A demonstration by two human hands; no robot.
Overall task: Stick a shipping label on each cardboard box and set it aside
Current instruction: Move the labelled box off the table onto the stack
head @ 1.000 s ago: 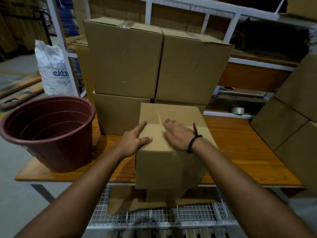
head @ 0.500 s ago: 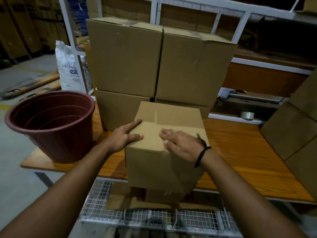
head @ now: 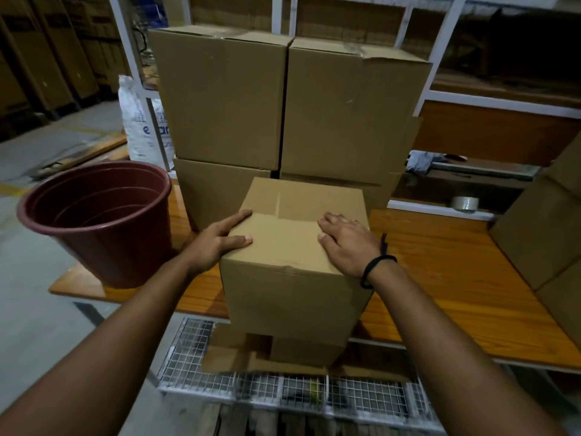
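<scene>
Wooden table (head: 440,278), box (head: 292,247) under both hands' fingers (head: 239,239)

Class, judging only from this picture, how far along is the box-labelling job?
Done: nothing visibly; no label shows on any face seen of the stacked boxes. In hand: left hand and right hand rest flat on the front box, whose top looks bare. Left: label it, set it aside, then the others.

Wooden table (head: 440,278), orange-brown top. On it: one small cardboard box (head: 295,278) at the near edge; stacked cardboard boxes (head: 292,105) behind it; red-brown plastic bucket (head: 100,218) at left end; further cardboard boxes (head: 540,234) at right.
</scene>
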